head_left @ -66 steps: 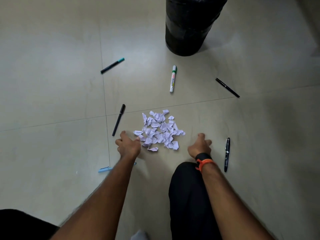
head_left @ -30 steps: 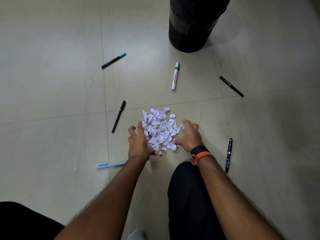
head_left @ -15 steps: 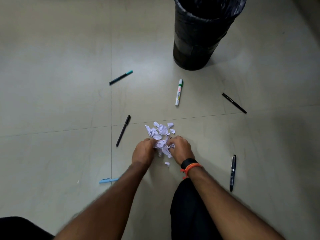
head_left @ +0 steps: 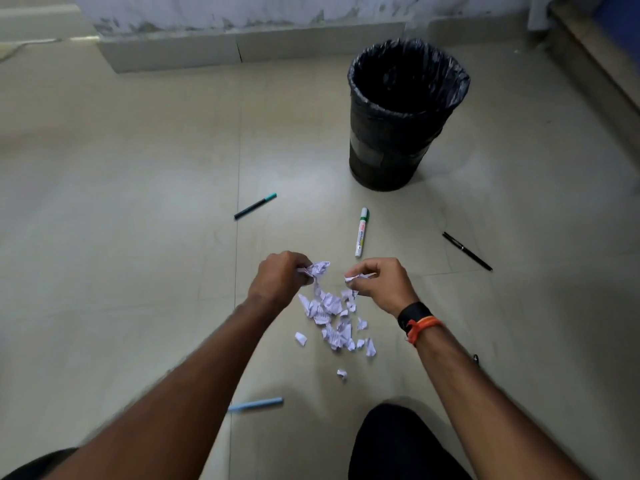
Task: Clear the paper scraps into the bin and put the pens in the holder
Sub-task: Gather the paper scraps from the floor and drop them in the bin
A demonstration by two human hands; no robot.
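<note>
My left hand (head_left: 278,277) is raised off the floor, closed on a bunch of white paper scraps (head_left: 318,269). My right hand (head_left: 381,282) is also lifted and pinches a few scraps (head_left: 356,277). More torn scraps (head_left: 334,320) lie loose on the tiles below both hands. A black bin (head_left: 398,133) lined with a black bag stands open beyond them. Pens lie scattered: a teal-capped black pen (head_left: 255,206), a white and green marker (head_left: 361,232), a thin black pen (head_left: 467,251) and a light blue pen (head_left: 256,404). No pen holder is visible.
The floor is pale tile with a wall skirting (head_left: 242,46) at the back and a wooden edge (head_left: 595,64) at the far right. My dark-clothed knee (head_left: 398,441) is at the bottom centre.
Both hands closed on the pile and lifted up with scraps, leaving many on the floor. The view tilted up, bringing the whole bin and wall into sight.
</note>
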